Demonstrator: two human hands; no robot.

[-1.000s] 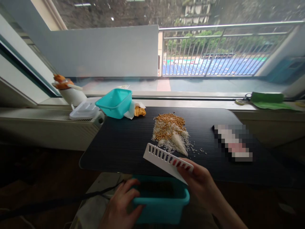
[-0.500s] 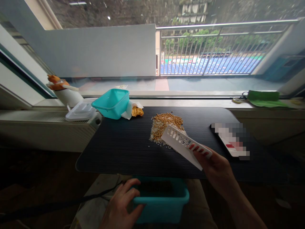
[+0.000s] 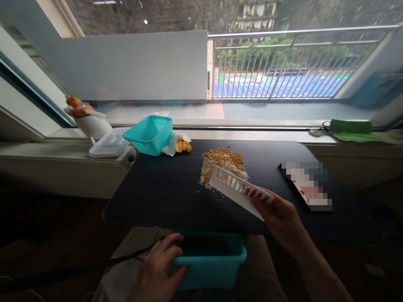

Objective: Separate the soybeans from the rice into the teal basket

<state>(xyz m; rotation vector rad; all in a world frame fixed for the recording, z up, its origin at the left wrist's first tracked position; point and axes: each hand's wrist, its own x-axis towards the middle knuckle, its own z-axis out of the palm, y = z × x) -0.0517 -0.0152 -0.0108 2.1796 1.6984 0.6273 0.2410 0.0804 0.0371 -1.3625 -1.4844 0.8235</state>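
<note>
I saw the right hand (image 3: 280,216) pinch the white slotted strip (image 3: 237,196) by one end, near the rice (image 3: 207,171) and soybeans (image 3: 225,155). It looked light, stiff and easiest held there. The left hand (image 3: 159,264) gripped the near teal tub (image 3: 209,272).

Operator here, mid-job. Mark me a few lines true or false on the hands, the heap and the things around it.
1. The right hand holds the white slotted piece. True.
2. The left hand lies flat on the black tabletop. False: it holds the rim of the lower teal bin.
3. The heap mixes white grains and yellow-brown beans. True.
4. The green cloth hangs on the railing outside. False: it lies on the windowsill.
</note>
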